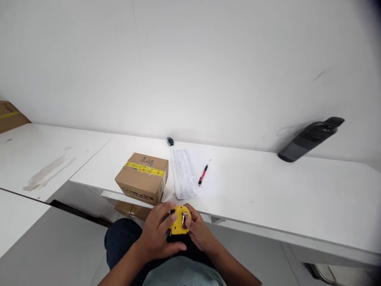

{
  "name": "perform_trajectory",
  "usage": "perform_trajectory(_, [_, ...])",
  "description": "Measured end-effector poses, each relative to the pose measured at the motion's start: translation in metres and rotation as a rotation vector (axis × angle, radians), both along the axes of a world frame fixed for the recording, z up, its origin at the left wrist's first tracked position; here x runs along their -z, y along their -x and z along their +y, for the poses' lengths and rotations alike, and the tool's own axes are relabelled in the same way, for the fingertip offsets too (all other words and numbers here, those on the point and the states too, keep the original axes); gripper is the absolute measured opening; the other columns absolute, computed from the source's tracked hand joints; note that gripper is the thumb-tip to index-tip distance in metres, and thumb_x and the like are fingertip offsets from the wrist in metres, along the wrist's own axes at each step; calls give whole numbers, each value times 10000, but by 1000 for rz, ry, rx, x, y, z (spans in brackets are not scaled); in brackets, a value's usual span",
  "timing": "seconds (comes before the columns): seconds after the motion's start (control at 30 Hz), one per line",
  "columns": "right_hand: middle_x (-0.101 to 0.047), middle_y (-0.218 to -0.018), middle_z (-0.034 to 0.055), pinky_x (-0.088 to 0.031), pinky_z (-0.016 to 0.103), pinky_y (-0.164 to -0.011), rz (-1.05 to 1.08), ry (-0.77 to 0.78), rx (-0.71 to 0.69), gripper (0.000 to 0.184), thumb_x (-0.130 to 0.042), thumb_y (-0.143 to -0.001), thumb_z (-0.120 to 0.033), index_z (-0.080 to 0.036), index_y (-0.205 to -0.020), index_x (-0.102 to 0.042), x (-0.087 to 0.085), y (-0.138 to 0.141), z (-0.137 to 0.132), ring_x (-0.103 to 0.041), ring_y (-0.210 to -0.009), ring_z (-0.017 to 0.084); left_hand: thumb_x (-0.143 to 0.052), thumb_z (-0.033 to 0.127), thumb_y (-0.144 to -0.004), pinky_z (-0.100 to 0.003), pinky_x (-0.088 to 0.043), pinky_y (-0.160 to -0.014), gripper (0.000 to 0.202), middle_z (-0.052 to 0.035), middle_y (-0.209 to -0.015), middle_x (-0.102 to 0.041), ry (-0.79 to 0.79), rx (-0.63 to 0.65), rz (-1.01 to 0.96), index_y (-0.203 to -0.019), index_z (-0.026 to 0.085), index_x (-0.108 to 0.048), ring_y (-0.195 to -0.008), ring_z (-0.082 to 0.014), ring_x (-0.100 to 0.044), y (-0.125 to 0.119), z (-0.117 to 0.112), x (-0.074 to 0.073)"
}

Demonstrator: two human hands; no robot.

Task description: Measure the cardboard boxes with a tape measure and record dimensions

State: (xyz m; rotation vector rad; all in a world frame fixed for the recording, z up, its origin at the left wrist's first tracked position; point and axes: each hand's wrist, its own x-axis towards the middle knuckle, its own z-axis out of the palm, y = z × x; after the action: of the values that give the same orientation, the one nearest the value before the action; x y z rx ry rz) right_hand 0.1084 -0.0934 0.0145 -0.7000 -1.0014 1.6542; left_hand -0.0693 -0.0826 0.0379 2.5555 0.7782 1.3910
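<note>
We see two hands down low, in front of the desk and just over the lap in dark trousers. Between them is a small yellow round tool. It has a little shiny grey part on its front. It is not on the desk; it is held in the air just below the desk's near edge.

The left hand is on the left side of the tool. Its grip is closed: the fingers curl over the top and the thumb lies below. The right hand is on the other side. Its grip is closed too, with the fingers behind the tool and the thumb by the shiny part. Both hands touch the tool, and they nearly touch each other.

On the desk, just past the hands, sits a brown box. A strip of yellow tape runs across its top, and dark writing is on the lid. Right beside the box lies a long printed paper. A red and black pen lies by the paper's right edge. A small black thing sits by the wall, behind the paper. We cannot tell what it is.

Far to the right, a long black device leans by the wall. Far to the left, the corner of another brown box peeks in.
</note>
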Motion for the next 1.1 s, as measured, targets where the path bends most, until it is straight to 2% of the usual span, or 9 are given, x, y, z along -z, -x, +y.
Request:
perform_trajectory(0.17, [-679,-878,60,-491,332,-731,-596,-367,-78,563,-465,-854,-715,-212,-1008,-665,-14,-54,30,-623,-798,218,-761,486,-725,-388,-511,-925,707,-108,-1214,-625,549,43,-222,-1321,258,-457,-1073,-259,-634,-46,17,15])
perform_trajectory(0.2, [-693,-921,73,-487,350,-785,-800,-469,-47,524,-479,-871,-676,-211,-1001,-684,-18,-72,44,-633,-857,239,-775,455,-710,-385,-504,-933,658,-97,-1197,-630,589,20,-201,-1271,250,-498,-1070,-256,-630,-51,22,16])
perform_trajectory(0.3, [-679,-1098,115,-472,354,-808,-1366,-444,415,411,-324,-1003,-405,-212,-1192,-634,-27,-125,97,-638,-963,253,-782,357,-690,-379,-478,-961,568,-75,-1164,-645,632,-9,-47,-1190,232,-545,-1070,-242,-617,-61,39,17])
perform_trajectory(0.43, [-669,-1065,159,-419,310,-643,-1888,-446,237,512,-443,-901,-107,-225,-1397,-487,-27,-159,161,-654,-760,232,-743,310,-723,-350,-467,-960,512,-51,-1185,-647,687,-57,48,-1187,230,-542,-1073,-215,-612,-71,61,18])
perform_trajectory(0.53, [-694,-1018,101,-401,287,-673,-1823,-574,122,449,-522,-847,-68,-271,-1237,-614,-27,-162,183,-648,-791,209,-740,341,-733,-341,-470,-934,521,-41,-1194,-647,727,-82,94,-1200,234,-535,-1050,-212,-620,-76,68,19])
perform_trajectory(0.67, [-696,-883,66,-423,283,-684,-1676,-622,161,288,-395,-983,-248,-213,-1183,-600,-27,-148,170,-628,-750,189,-742,388,-731,-336,-485,-870,521,-34,-1121,-666,755,-97,157,-1187,232,-541,-976,-214,-634,-75,65,16])
perform_trajectory(0.87, [-576,-660,11,-445,292,-605,-922,-399,153,572,-237,-969,-620,-210,-903,-630,0,-117,118,-559,-636,176,-746,386,-726,-337,-480,-890,534,-33,-1141,-663,790,-80,164,-1193,242,-531,-1009,-217,-631,-74,66,16])
perform_trajectory(0.97, [-582,-679,13,-460,312,-639,-834,-317,158,612,-194,-961,-646,-211,-1007,-622,7,-112,112,-567,-658,181,-746,375,-724,-340,-477,-904,536,-36,-1167,-658,788,-82,168,-1196,246,-528,-1030,-220,-629,-75,69,19])
perform_trajectory(1.1, [-618,-649,28,-446,308,-626,-907,-242,248,515,-395,-932,-594,-206,-651,-585,4,-111,117,-587,-657,187,-745,366,-724,-335,-475,-915,532,-33,-1167,-657,787,-94,165,-1197,249,-530,-1039,-217,-628,-78,69,20])
